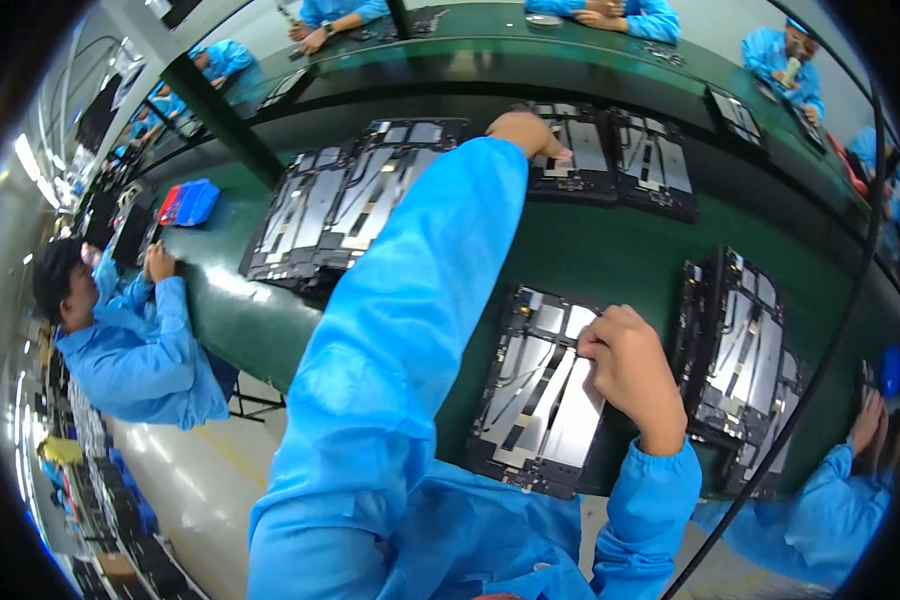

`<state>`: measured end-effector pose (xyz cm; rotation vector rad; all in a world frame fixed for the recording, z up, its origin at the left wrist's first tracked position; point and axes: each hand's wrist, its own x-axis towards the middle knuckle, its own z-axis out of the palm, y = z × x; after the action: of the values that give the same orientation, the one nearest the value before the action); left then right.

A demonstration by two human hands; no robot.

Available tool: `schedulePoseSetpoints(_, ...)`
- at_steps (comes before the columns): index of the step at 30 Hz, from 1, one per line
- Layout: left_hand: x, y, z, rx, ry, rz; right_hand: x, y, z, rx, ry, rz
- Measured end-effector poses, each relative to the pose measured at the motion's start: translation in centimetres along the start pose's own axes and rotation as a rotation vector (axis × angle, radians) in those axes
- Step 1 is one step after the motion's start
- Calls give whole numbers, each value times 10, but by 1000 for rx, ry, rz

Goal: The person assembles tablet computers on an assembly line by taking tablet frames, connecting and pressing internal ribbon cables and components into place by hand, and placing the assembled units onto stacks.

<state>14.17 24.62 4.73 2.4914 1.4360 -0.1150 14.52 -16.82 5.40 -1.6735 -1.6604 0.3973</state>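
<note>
In front of me on the bench lies an opened tablet, its silver battery plates, black flex cables and dark frame exposed. My right hand is over its upper right part, fingers curled and pinched together against the surface. What lies between those fingertips is hidden. My left arm stretches far across the bench. There my left hand is closed at the left side of another opened tablet, with a fingertip on its inner face and the other fingers mostly hidden.
Beside that tablet lies another opened one. More form stacks at the left and right. A black cable hangs across the right side. Red and blue bins stand far left. Co-workers in blue sit left, right and opposite.
</note>
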Motion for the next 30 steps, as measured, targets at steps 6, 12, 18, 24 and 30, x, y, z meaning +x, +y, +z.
schedulePoseSetpoints(6,-30,33,-10,141,-78,12,-1,0,0,-28,-1,12)
schedulePoseSetpoints(12,-36,31,-20,70,-359,58,-1,-1,2,-17,-12,9)
schedulePoseSetpoints(18,-32,39,-3,-117,-452,-85,0,3,3,-21,-30,11)
schedulePoseSetpoints(24,-34,19,-11,-434,-487,-122,-1,1,1,-25,-14,21)
schedulePoseSetpoints(30,-34,19,-27,-931,-269,-235,-2,3,2,-4,-2,11)
